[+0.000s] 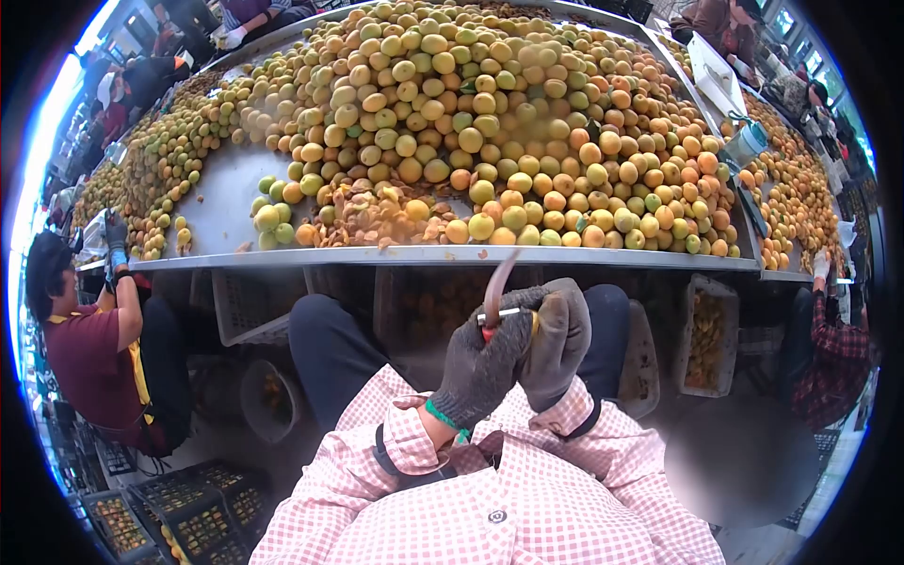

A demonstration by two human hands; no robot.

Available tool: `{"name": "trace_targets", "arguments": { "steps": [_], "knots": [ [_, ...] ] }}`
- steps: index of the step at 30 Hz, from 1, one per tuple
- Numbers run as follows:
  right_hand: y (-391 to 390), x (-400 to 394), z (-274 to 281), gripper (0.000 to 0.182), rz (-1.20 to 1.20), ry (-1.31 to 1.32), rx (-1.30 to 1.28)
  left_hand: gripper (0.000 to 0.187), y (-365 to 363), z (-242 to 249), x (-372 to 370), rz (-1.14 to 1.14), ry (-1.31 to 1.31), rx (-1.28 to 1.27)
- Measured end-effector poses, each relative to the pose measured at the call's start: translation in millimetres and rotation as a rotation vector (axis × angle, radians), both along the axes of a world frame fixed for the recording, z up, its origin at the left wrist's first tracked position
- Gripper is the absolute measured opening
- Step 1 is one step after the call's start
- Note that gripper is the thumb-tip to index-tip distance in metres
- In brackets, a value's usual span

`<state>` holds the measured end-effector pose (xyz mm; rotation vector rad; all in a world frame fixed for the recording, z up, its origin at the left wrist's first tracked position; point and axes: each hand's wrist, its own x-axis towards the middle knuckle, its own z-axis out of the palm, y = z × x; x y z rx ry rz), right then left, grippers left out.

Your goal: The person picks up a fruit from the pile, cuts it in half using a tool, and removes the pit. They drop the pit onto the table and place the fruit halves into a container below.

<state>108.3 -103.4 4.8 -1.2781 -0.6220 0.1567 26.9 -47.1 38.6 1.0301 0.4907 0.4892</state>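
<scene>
My left hand (485,363), in a dark grey knit glove with a green cuff, is closed on a curved, knife-like tool (494,294). The tool has a thin brownish curved end pointing up, a silver band and a red part by the fingers. Against it presses my right hand (559,334), gloved in grey with its fingers curled. A small yellow bit shows between the two hands; what the right fingers hold is hidden. Both hands are above my lap, just short of the metal table edge (527,256). Beyond it lies a heap of apricot-like fruit (452,94).
Brownish fruit scraps (381,212) lie near the table's front edge. Under the table stand a white crate (247,306), a round bucket (269,400) and a fruit-filled crate (706,334). Co-workers (89,348) sit on both sides. Black crates (198,508) of fruit stand at lower left.
</scene>
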Motion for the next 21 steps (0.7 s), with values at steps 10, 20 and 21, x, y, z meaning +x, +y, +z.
{"name": "trace_targets", "arguments": {
  "steps": [10, 20, 21],
  "knots": [
    [3, 14, -36, 0.029, -0.009, -0.106, -0.129, 0.034, 14, -34, 14, -0.108, 0.253, -0.203],
    [-15, -5, -28, 0.038, 0.231, 0.382, -0.310, 0.045, 41, -37, 5, -0.144, 0.083, 0.772],
    [-15, -9, -26, 0.036, 0.275, 0.627, -0.265, 0.052, 44, -37, 3, -0.117, 0.058, 0.971]
  ]
}}
